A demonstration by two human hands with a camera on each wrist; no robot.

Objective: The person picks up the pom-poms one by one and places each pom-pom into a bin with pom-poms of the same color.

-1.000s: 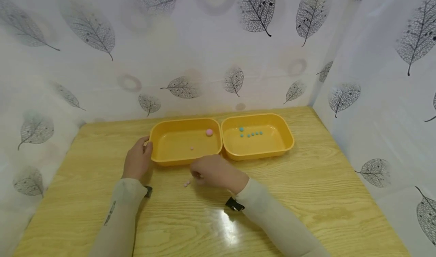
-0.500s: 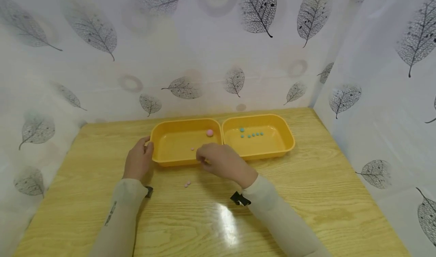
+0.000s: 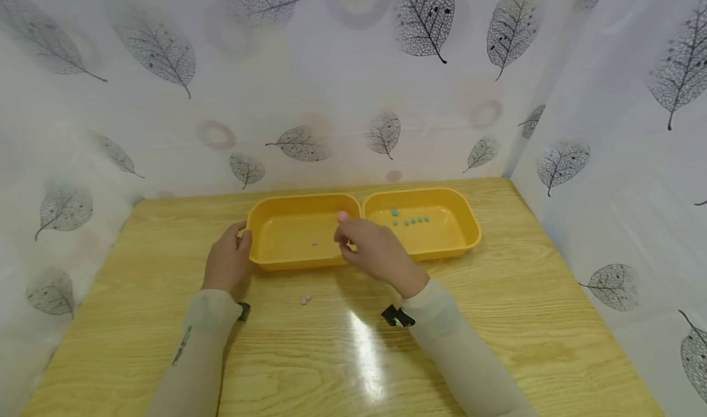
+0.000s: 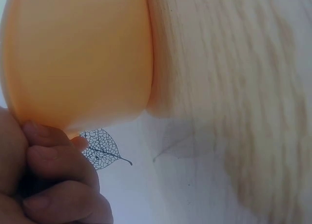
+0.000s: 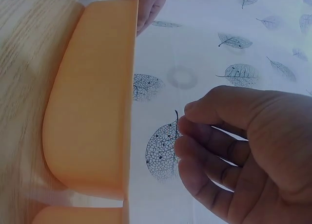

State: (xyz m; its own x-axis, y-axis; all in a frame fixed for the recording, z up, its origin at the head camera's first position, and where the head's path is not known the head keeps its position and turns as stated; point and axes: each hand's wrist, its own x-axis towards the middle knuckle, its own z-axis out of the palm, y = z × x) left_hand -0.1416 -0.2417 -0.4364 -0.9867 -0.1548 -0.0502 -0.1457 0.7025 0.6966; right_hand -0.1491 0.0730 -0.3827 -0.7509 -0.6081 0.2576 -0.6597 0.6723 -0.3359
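My left hand (image 3: pixel 227 258) grips the left end of the left yellow tray (image 3: pixel 302 263), fingers at its outer wall. In the left wrist view the curled fingers (image 4: pixel 63 160) sit against that tray's end. My right hand (image 3: pixel 378 248) hangs over the right part of the same tray. Its thumb and index fingertip meet in the right wrist view, other fingers (image 5: pixel 204 182) bent beside them; I cannot tell whether a small ball is between them. A larger pink ball (image 3: pixel 342 216) and a tiny pink ball (image 3: pixel 314 242) lie in this tray. Tiny pink balls (image 3: pixel 304 301) lie on the table before it.
A second yellow tray (image 3: pixel 475 239) stands against the right end of the first, with a larger blue-green ball (image 3: pixel 394 212) and several tiny ones inside. The wooden table (image 3: pixel 309 368) meets a leaf-patterned white covering (image 3: pixel 331 97) behind and on the sides.
My right hand has risen from beside the tiny pink balls on the table and moved up and right, over the left tray. My left hand has kept its grip on the tray's end.
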